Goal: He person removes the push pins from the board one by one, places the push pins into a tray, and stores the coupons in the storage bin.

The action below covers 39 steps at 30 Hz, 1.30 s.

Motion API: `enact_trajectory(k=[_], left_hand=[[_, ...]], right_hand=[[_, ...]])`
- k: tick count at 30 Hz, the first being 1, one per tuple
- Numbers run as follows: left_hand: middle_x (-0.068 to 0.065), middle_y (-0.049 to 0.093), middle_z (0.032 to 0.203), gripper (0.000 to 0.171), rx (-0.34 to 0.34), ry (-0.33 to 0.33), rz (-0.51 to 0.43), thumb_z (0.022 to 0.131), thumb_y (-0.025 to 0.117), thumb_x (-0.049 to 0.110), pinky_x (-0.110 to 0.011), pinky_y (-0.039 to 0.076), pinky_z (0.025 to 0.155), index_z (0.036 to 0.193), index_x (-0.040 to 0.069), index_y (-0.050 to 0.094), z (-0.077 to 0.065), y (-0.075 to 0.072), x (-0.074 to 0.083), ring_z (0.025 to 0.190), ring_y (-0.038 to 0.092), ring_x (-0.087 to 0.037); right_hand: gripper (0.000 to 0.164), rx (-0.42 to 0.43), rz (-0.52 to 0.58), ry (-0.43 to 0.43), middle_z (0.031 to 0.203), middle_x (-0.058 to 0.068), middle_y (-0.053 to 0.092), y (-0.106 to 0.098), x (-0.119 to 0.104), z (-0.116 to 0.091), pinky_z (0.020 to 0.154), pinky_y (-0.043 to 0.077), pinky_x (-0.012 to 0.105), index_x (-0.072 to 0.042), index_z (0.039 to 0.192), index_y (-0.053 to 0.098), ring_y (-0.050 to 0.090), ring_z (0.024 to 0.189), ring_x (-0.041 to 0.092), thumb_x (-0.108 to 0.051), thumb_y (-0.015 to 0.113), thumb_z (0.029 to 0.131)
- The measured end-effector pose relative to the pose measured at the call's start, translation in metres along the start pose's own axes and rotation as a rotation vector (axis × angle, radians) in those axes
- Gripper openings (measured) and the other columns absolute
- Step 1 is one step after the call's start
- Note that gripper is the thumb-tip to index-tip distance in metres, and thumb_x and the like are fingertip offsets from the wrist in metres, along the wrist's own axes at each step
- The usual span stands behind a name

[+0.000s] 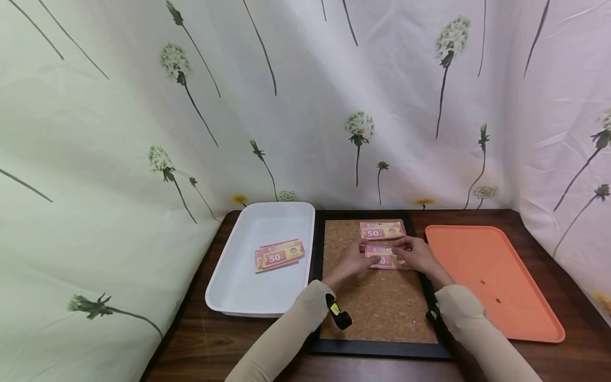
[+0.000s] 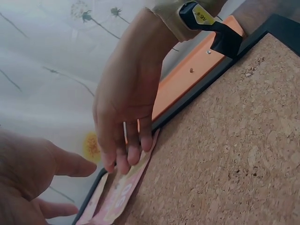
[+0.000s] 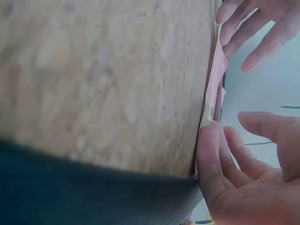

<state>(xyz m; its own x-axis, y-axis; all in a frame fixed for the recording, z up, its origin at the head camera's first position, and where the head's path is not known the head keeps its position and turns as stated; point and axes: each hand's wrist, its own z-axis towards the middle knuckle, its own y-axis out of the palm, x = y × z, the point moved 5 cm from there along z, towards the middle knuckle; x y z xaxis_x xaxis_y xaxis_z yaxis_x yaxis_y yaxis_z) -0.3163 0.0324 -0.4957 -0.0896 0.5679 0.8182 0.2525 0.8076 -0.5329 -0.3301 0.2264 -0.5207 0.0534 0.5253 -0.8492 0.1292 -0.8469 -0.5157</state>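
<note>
A pink and yellow coupon (image 1: 382,250) printed with "50" lies on the cork board (image 1: 377,307), below a similar coupon (image 1: 382,230). My left hand (image 1: 354,260) is at its left end, fingers at the edge and thumb over the face. At the other end, my right hand (image 1: 417,256) covers part of the print. In the left wrist view the right hand (image 2: 129,103) reaches down with nearly straight fingertips on the coupon (image 2: 126,192). The right wrist view shows the right hand's fingers (image 3: 209,150) against the coupon's edge, with the thumb held apart.
To the left stands a white bin (image 1: 234,281) with several matching coupons (image 1: 279,254) in it. An orange tray (image 1: 477,249) with two tiny pieces (image 1: 498,301) lies to the right. The board has a raised black frame (image 1: 382,348). A flowered curtain (image 1: 305,106) hangs behind the table.
</note>
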Motion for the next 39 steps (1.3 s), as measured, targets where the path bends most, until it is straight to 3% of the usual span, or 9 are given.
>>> enact_trajectory(k=[11,21,39], left_hand=[[-0.015,0.061,0.143,0.062,0.036,-0.008,-0.072,0.094,0.078,0.027,-0.049,0.053,0.107,0.148,0.010,0.054,0.001,0.004,-0.002,0.127,0.062,-0.031],[-0.015,0.064,0.137,0.059,0.066,0.001,-0.074,0.091,0.081,0.023,-0.045,0.054,0.105,0.143,0.010,0.057,0.004,0.009,-0.002,0.124,0.063,-0.028],[-0.014,0.063,0.139,0.065,0.079,-0.020,-0.112,0.091,0.081,0.021,-0.043,0.054,0.107,0.149,0.011,0.052,0.007,0.014,-0.006,0.123,0.063,-0.026]], right_hand=[[0.035,-0.012,-0.054,0.023,0.117,0.025,0.070,0.001,-0.005,0.002,0.067,0.062,0.031,0.004,0.128,0.066,0.070,0.092,0.023,-0.021,0.063,0.103],[0.035,-0.042,-0.098,0.051,0.119,0.025,0.070,0.003,-0.009,0.003,0.071,0.062,0.032,0.004,0.128,0.065,0.071,0.098,0.027,-0.022,0.063,0.103],[0.030,-0.025,-0.137,0.065,0.115,0.021,0.069,0.006,-0.005,0.009,0.064,0.057,0.028,0.001,0.121,0.069,0.065,0.084,0.020,-0.022,0.063,0.102]])
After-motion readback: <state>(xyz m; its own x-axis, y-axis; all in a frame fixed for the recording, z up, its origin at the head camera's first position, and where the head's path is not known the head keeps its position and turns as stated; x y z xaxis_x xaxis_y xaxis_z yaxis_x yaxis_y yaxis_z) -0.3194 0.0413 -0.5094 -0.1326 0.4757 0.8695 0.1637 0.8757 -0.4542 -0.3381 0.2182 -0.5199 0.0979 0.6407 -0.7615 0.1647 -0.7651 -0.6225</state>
